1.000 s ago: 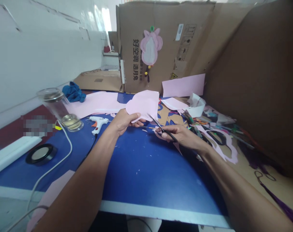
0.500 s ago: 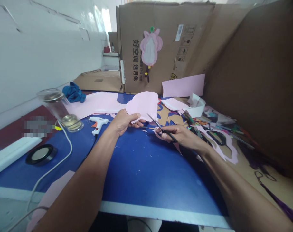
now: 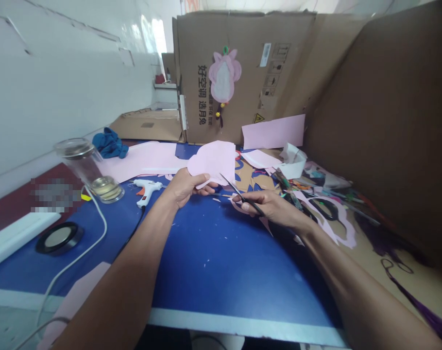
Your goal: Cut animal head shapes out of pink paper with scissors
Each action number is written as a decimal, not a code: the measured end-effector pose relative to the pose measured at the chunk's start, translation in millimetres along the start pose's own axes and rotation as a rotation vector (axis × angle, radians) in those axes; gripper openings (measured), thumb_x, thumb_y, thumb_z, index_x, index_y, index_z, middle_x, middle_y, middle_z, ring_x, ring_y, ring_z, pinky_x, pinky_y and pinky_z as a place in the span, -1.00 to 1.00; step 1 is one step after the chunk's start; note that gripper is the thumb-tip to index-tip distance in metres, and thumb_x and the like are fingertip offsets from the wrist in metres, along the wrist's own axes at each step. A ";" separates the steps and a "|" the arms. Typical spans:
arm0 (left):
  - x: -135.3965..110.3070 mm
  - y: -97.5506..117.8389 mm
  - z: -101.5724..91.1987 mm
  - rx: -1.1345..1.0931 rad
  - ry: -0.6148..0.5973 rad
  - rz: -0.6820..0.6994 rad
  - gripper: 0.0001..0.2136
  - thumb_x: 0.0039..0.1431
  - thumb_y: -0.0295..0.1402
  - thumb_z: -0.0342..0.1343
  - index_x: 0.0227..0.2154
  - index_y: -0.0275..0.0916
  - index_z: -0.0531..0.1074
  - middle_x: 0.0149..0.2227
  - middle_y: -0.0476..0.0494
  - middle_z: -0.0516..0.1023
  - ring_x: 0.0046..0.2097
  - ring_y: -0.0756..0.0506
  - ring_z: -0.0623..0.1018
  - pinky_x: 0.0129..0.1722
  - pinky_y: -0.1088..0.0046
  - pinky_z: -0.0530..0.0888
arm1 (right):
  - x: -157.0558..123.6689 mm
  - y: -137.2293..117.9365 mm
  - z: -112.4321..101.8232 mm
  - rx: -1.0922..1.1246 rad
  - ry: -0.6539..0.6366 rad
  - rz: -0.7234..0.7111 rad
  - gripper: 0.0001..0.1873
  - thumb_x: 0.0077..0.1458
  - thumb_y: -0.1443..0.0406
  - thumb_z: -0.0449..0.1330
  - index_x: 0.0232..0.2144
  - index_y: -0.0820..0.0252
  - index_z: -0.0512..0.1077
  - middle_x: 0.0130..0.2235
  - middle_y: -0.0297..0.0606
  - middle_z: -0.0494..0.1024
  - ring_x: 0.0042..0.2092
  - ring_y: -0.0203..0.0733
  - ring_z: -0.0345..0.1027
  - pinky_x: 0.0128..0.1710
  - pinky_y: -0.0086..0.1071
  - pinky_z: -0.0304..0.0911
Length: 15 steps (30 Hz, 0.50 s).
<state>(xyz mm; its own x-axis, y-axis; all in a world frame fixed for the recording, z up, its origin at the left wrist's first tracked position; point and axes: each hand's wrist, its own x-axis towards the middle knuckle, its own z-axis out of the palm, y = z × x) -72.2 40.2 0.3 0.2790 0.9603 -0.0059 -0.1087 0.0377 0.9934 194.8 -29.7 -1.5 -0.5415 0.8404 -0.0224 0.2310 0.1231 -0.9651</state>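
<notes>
Between the thumb and fingers of my left hand is a sheet of pink paper, its left side cut into a rounded outline. My right hand grips a pair of dark-handled scissors. The blades point up and left, reaching over the lower right part of the pink sheet; I cannot tell whether they are parted. Below the scissors lies a curved pink paper scrap. A white glue gun rests on the blue table, left of my left hand.
A lidded glass, a roll of black tape and a blue cloth are at the left. Paper cutouts and scraps crowd the right. A cardboard box stands behind, with a pink flower-like ornament hanging on it.
The view has shifted slightly, so everything sits a little lower and further left. Both hands keep their hold on the pink paper and the scissors, in nearly the same pose.
</notes>
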 end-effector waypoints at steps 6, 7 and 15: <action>-1.0 0.7 3.7 -0.014 0.018 -0.010 -0.81 0.11 -0.40 0.33 -0.24 -0.41 0.63 -0.29 -0.45 0.70 -0.42 -0.14 0.65 -0.45 0.39 0.52 | 0.4 -0.9 0.3 -0.002 0.007 -0.004 -0.51 0.22 -0.07 0.32 -0.08 0.21 0.59 -0.37 -0.35 0.32 -0.34 -0.26 0.03 -0.31 -0.31 -0.01; -1.2 1.1 4.5 -0.018 0.024 -0.013 -0.80 0.11 -0.40 0.33 -0.23 -0.41 0.63 -0.29 -0.45 0.70 -0.42 -0.14 0.65 -0.45 0.39 0.52 | 0.5 -1.9 0.5 -0.001 0.010 -0.001 -0.52 0.22 -0.08 0.32 -0.11 0.21 0.60 -0.38 -0.35 0.32 -0.34 -0.26 0.03 -0.31 -0.31 -0.01; -1.8 3.2 6.1 -0.026 0.027 -0.026 -0.82 0.12 -0.41 0.31 -0.25 -0.43 0.62 -0.27 -0.47 0.71 -0.44 -0.13 0.65 -0.48 0.43 0.52 | 1.4 -1.0 -0.4 -0.031 0.011 0.002 -0.51 0.21 -0.09 0.31 -0.10 0.19 0.62 -0.38 -0.34 0.33 -0.34 -0.25 0.05 -0.31 -0.31 0.02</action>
<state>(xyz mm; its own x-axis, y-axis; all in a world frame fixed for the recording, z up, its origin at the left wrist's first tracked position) -67.2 36.9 4.2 0.2558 0.9661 -0.0352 -0.1265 0.0696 0.9895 194.1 -28.4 -0.4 -0.5325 0.8462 -0.0210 0.2570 0.1380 -0.9565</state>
